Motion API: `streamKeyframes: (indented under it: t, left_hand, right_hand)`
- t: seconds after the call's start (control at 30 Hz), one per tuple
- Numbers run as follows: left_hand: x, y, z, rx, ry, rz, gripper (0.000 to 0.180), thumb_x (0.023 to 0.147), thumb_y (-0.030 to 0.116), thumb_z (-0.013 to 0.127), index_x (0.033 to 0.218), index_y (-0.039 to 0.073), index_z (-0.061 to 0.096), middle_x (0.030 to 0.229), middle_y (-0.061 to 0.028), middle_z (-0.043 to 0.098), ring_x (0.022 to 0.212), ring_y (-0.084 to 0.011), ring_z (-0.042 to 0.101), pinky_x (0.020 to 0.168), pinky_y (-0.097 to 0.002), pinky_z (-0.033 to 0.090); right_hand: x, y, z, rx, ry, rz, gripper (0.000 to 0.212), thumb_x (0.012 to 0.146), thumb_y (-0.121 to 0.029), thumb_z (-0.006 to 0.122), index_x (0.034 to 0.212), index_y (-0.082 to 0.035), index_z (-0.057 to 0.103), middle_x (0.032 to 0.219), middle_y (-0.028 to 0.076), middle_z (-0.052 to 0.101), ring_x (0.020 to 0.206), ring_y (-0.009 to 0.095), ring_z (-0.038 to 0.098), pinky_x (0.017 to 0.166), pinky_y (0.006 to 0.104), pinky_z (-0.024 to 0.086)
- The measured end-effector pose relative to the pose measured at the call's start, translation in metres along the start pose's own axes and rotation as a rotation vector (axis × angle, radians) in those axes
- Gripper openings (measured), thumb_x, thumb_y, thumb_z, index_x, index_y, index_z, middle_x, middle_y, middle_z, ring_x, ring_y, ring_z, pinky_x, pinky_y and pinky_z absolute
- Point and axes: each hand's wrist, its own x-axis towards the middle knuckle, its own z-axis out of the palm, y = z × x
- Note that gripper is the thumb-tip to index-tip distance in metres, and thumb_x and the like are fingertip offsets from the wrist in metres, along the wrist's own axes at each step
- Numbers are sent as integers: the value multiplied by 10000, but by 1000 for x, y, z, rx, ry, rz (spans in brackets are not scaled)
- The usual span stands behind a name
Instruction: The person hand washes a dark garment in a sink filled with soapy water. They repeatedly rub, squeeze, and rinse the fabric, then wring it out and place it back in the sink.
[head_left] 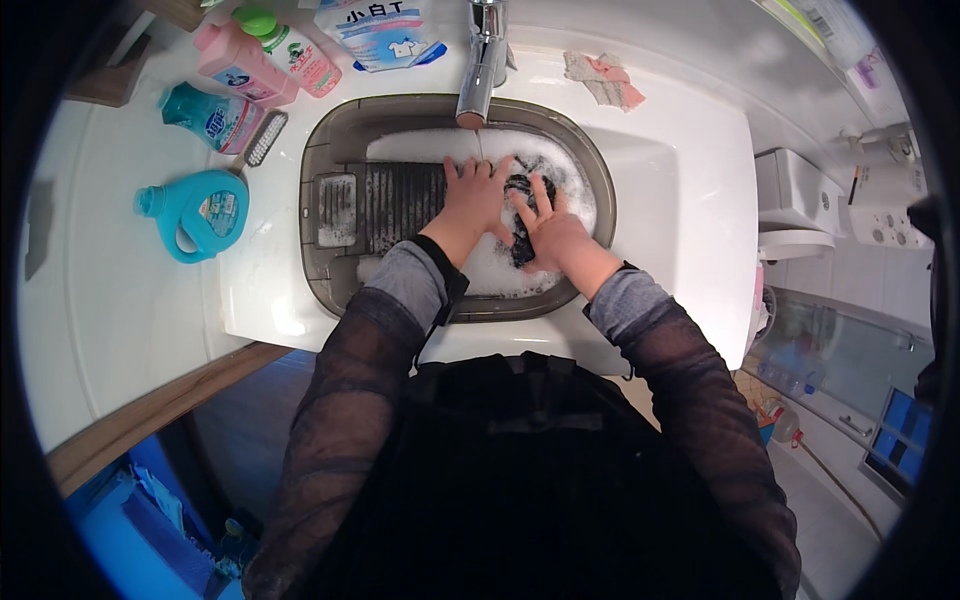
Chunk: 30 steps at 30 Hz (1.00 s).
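Observation:
A translucent grey wash basin [312,270] holds foamy white suds and has a ribbed washboard [392,200] built into its left half. In the suds by the board's right end lies a dark, wet piece of cloth [522,248]; its kind I cannot make out. My left hand [472,207] is spread flat over the board's right end, thumb toward the cloth. Fingers apart, my right hand [556,236] rests on the cloth's right side without gripping it. Above both hands, a chrome faucet [480,85] reaches over the basin's far rim.
The basin sits in a white sink [690,220]. At the left stand a blue detergent jug [205,215], a teal bottle [205,115], pink bottles [240,65] and a scrub brush [265,138]. A detergent pouch [380,30] and a pink-grey cloth [605,80] lie at the back.

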Motion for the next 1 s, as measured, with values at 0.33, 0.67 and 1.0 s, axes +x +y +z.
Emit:
streamKeyframes:
  t: [0.33, 0.67, 1.0]
  left_hand:
    - [35, -1, 28, -295, 258, 4, 622, 654, 112, 793, 1223, 81, 545, 1273, -132, 562, 1223, -339, 538, 1004, -600, 390]
    - [-10, 18, 2, -1087, 575, 175, 632, 741, 54, 694, 1338, 35, 487, 1104, -205, 601, 1055, -351, 614, 903, -420, 490]
    - [-125, 24, 47, -111, 110, 161, 651, 830, 149, 602, 1418, -76, 439, 1481, -233, 413, 1364, -392, 402, 1101, -549, 347]
  right_hand:
    - [39, 25, 11, 443, 316, -128, 967, 755, -498, 791, 1487, -56, 340, 1508, 307, 280, 1168, 407, 584, 1037, 413, 450]
    - [3, 31, 11, 1866, 490, 101, 511, 827, -248, 799, 1252, -42, 604, 1090, 58, 590, 1027, 191, 576, 873, 347, 501]
    - [-68, -34, 26, 158, 55, -176, 840, 871, -311, 693, 1568, -227, 231, 1660, 174, -49, 1502, 489, 55, 1067, 702, 343]
